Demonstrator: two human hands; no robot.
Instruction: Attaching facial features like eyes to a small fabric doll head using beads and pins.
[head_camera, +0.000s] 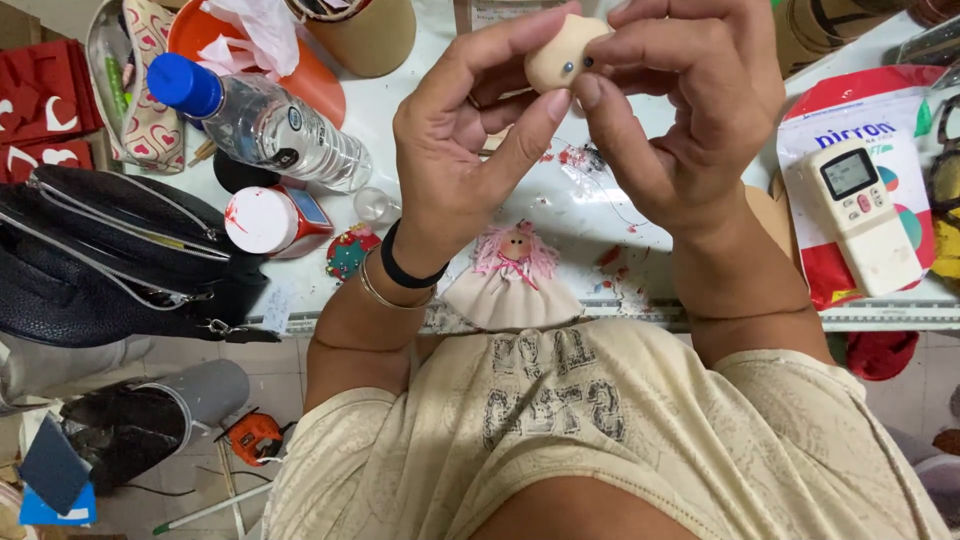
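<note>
A small beige doll head (560, 55) with two dark bead eyes is raised above the white table (590, 215), pinched between both hands. My left hand (470, 130) grips it from the left with thumb and fingers; a black band and thin bangles circle that wrist. My right hand (670, 110) holds it from the right, thumb pressing its underside. Below the hands, near the table's front edge, lies a finished little doll (513, 275) with pink hair and a cream skirt.
A tilted water bottle with blue cap (255, 118), a white-lidded jar (265, 220) and a black handbag (110, 260) sit at left. A white remote control (865, 215) rests on a red-and-white bag (900, 150) at right. Tools lie on the floor below left.
</note>
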